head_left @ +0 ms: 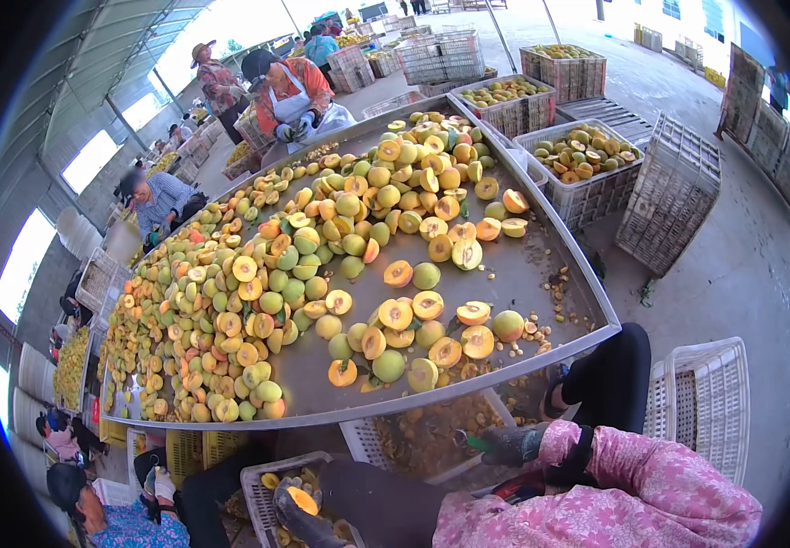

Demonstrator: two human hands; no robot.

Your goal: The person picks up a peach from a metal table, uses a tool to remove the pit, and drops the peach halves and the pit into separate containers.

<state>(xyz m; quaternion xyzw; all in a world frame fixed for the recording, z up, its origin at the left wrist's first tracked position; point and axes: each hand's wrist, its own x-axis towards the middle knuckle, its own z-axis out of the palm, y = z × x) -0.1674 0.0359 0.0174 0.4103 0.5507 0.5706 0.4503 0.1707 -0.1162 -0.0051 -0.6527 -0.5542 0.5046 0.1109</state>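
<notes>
My left hand (296, 522), in a dark glove, holds a cut yellow peach half (303, 500), cut face up, over a white crate (253, 489) of peach halves. My right hand (512, 446), gloved under a pink flowered sleeve, is closed on a green-handled tool (475, 443) with a thin metal tip. The tool points left above a crate (440, 429) of wet-looking scraps. Ahead lies a metal-rimmed table (504, 365) heaped with whole and halved peaches (258, 283). Loose pits (554, 292) are scattered at its right.
Crates of peaches (586, 155) stand beyond the table's right edge, near an upright crate (670, 196). White baskets (701, 402) stand at my right. Co-workers (290, 96) work along the far and left sides; another person (121, 511) sits at lower left.
</notes>
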